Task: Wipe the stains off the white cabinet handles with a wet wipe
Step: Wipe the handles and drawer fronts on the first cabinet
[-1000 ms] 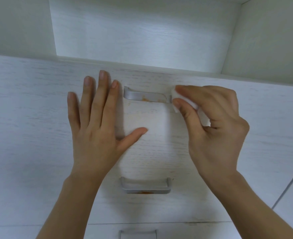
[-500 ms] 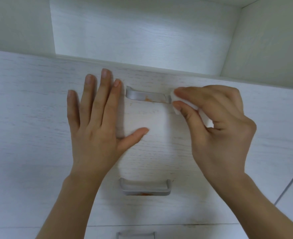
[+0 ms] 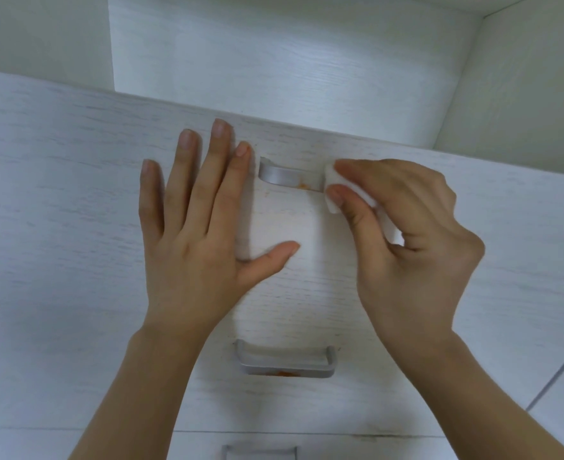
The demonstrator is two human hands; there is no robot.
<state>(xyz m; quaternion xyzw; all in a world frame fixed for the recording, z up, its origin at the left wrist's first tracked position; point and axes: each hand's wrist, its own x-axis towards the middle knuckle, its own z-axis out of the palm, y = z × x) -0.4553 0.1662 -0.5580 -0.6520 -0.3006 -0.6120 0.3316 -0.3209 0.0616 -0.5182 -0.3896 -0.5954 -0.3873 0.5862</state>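
One stained handle [image 3: 287, 177] runs sideways, leftward from the right hand [image 3: 406, 234], whose fingers [image 3: 350, 169] pinch the wipe [image 3: 332, 184], seemingly touching its right end; left hand [image 3: 201, 227] lies flat.

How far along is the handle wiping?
Done: nothing looks clean yet. In hand: right hand pinches the wet wipe at the top handle, still orange-stained; left hand lies flat on the drawer front. Left: the stained middle handle, then the bottom handle.
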